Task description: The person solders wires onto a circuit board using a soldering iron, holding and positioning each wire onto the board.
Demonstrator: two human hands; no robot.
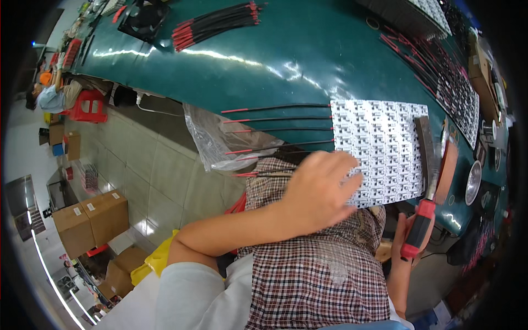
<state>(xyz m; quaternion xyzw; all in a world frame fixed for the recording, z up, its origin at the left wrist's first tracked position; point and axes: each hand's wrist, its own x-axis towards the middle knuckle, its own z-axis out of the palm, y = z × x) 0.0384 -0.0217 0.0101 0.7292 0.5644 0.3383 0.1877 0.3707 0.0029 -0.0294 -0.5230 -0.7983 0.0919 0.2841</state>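
Observation:
A white circuit-board panel point(379, 148) with rows of small dark marks lies at the table's near edge. Several black wires point(286, 118) with red ends stick out from its left side. Over the panel's lower left edge reaches my left hand point(322, 192), its bent fingers blurred; a lower wire runs behind it, and whether it grips anything is unclear. At the right, my right hand point(404, 236) is wrapped round a tool with a red and black handle point(421, 228) and a metal shaft pointing up. A flat grey metal bar point(422, 143) rests along the panel's right edge.
A wire bundle point(217, 25) and a black fan point(144, 21) lie on the green table point(286, 60). To the right are a wired panel point(459, 99), a brown block point(448, 170) and a metal bowl point(473, 182). Cartons point(91, 220) and a seated person point(52, 93) are at left.

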